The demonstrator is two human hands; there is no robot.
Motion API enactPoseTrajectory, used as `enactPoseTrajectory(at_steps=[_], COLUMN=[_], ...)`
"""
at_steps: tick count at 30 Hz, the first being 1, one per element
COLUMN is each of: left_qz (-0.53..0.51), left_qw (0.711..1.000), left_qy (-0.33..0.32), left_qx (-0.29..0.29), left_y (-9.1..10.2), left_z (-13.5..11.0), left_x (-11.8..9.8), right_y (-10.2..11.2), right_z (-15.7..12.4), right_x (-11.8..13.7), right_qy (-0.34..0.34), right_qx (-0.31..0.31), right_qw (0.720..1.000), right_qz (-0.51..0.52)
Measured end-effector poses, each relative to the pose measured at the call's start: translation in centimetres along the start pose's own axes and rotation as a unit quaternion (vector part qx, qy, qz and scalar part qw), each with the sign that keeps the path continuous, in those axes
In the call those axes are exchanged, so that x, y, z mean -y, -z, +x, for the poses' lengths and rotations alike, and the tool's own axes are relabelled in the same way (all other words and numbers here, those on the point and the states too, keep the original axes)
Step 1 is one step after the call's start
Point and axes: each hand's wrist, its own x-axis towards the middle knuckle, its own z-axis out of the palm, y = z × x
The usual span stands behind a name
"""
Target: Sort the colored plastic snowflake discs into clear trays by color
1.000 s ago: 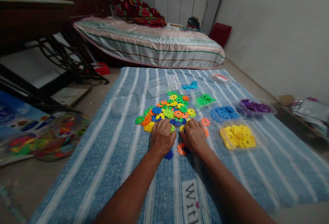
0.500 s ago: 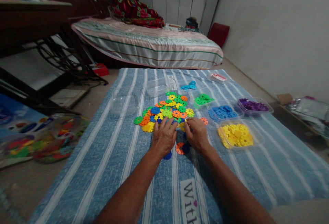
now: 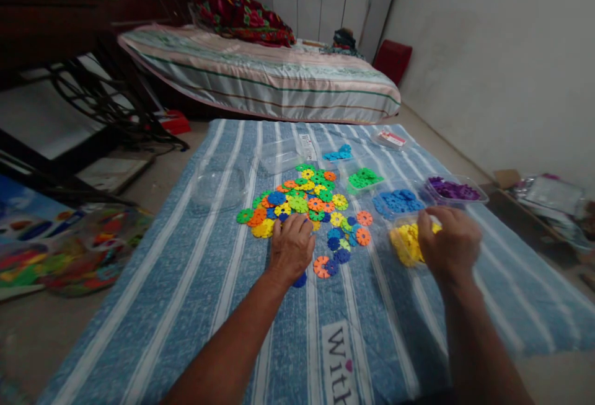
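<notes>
A heap of flat plastic snowflake discs (image 3: 302, 197) in several colours lies on a blue striped cloth (image 3: 223, 306). My left hand (image 3: 292, 247) rests knuckles up on the near edge of the heap, its fingers curled onto the discs. My right hand (image 3: 449, 245) hovers over the clear tray of yellow discs (image 3: 405, 242), fingers bent together, slightly blurred. What it holds, if anything, is hidden. Loose orange and blue discs (image 3: 325, 265) lie between the hands.
Clear trays hold blue discs (image 3: 395, 201), purple discs (image 3: 453, 189) and green discs (image 3: 365, 178). Empty clear containers (image 3: 218, 183) stand at the left. A mattress (image 3: 260, 76) lies beyond the cloth. A bag of toys (image 3: 88, 250) sits on the floor at left.
My right hand has left the heap and moved right to the yellow tray. More loose discs now show where it was. My left hand has stayed put.
</notes>
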Motion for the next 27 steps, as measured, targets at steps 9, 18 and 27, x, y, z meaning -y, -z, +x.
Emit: enactPoseTrajectory(at_steps=[9, 18, 27], left_qz=[-0.005, 0.010, 0.028], left_qw=[1.000, 1.000, 0.999], left_qy=[-0.005, -0.002, -0.011], left_qx=[-0.021, -0.012, -0.016], left_y=[0.3, 0.7, 0.6], left_z=[-0.3, -0.2, -0.2], left_x=[0.2, 0.2, 0.3], right_y=[-6.0, -8.2, -7.3], right_z=[-0.9, -1.4, -0.9], right_x=[11.2, 11.8, 9.2], right_qy=[0.131, 0.133, 0.131], right_qx=[0.326, 0.348, 0.164], right_qw=[0.935, 0.928, 0.967], right_qz=[0.054, 0.023, 0.145])
